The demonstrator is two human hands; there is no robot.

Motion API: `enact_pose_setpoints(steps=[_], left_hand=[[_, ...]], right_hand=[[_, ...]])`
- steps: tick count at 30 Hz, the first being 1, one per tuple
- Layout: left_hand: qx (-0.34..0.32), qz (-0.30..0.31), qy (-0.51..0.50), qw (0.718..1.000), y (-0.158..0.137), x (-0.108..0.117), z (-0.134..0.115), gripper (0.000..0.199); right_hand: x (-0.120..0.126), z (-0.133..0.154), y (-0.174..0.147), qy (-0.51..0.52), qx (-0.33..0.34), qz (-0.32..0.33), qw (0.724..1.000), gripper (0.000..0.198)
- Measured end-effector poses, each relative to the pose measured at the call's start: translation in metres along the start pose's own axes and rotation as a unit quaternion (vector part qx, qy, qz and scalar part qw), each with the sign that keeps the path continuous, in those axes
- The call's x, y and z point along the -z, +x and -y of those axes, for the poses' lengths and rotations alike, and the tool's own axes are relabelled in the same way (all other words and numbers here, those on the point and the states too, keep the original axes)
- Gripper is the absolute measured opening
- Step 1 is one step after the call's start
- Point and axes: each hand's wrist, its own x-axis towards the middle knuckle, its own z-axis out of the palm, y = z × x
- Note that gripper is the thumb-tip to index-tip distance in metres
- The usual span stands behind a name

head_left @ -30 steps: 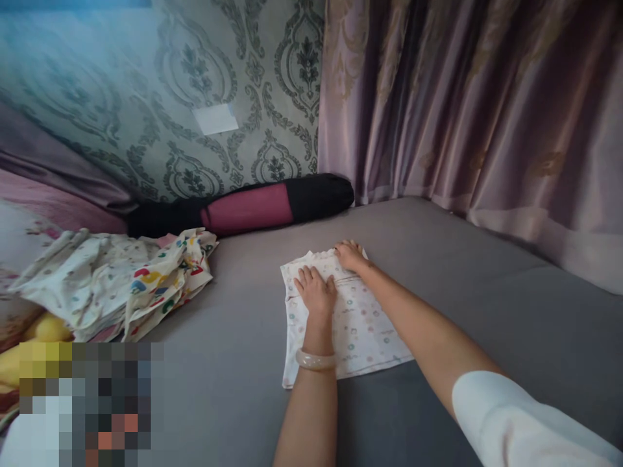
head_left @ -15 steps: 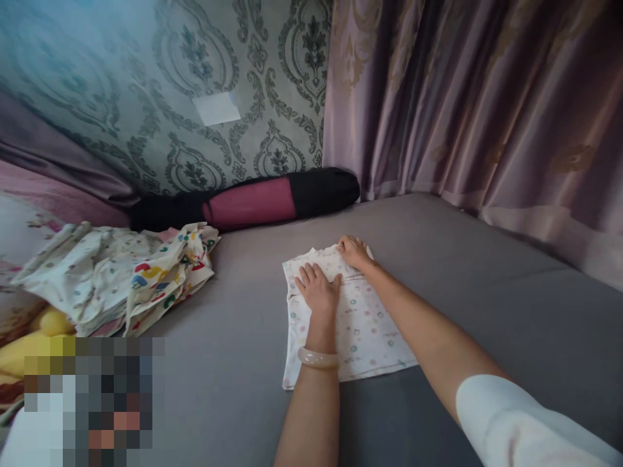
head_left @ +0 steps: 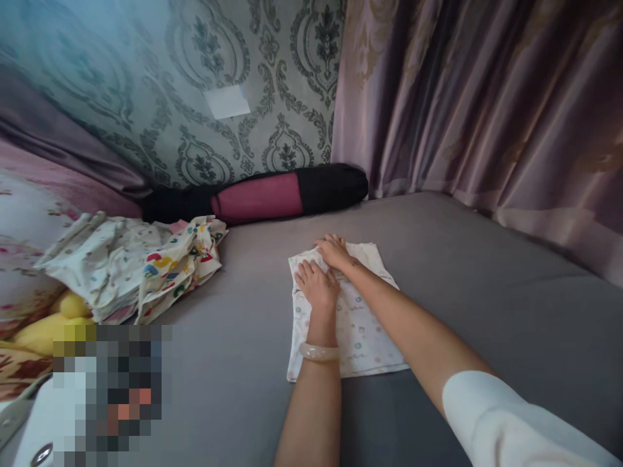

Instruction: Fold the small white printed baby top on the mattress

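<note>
A small white printed garment point(head_left: 357, 334) lies flat on the grey bed sheet point(head_left: 233, 363), in front of me. Its exact kind I cannot tell. My left hand point(head_left: 317, 285) rests palm down on its upper left part, fingers spread, with a pale bangle point(head_left: 319, 352) at the wrist. Just beyond it, my right hand point(head_left: 333, 251) lies on the garment's far edge, fingers loosely stretched out. The two hands are close together, and part of the cloth is hidden beneath them.
A pile of printed white clothes point(head_left: 117, 259) sits at the left. Against the patterned wall point(head_left: 272, 78) lies a long black and maroon bag point(head_left: 263, 196). Purple curtains point(head_left: 467, 110) hang at the right. A yellow plush-looking thing point(head_left: 53, 332) and a pixelated patch are at the lower left.
My right hand has slid left along the garment's far edge, from its right corner to beside my left hand. The left hand stays on the cloth. The view has shifted slightly.
</note>
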Motion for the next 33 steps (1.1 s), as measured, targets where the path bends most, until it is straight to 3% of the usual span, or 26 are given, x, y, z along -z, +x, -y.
enact_pose_setpoints(steps=[12, 21, 25, 29, 33], left_hand=[[0.022, 0.047, 0.006, 0.999, 0.004, 0.004, -0.001, 0.059], [0.037, 0.022, -0.035, 0.998, 0.006, 0.001, 0.003, 0.052], [0.056, 0.003, -0.069, 0.996, 0.011, 0.007, 0.007, 0.05], [0.076, -0.018, -0.145, 0.986, 0.02, 0.013, 0.014, 0.044], [0.125, -0.013, -0.194, 0.973, 0.026, 0.012, 0.017, 0.044]], right_hand=[[-0.016, 0.003, 0.006, -0.007, -0.016, -0.042, 0.999, 0.027], [-0.006, 0.005, 0.0, 0.014, -0.024, -0.014, 1.0, 0.035], [-0.005, 0.011, -0.011, 0.023, 0.048, -0.035, 0.998, 0.04], [-0.012, 0.018, -0.021, 0.035, 0.152, 0.002, 0.988, 0.038], [-0.019, 0.021, -0.026, 0.032, 0.17, 0.037, 0.984, 0.043]])
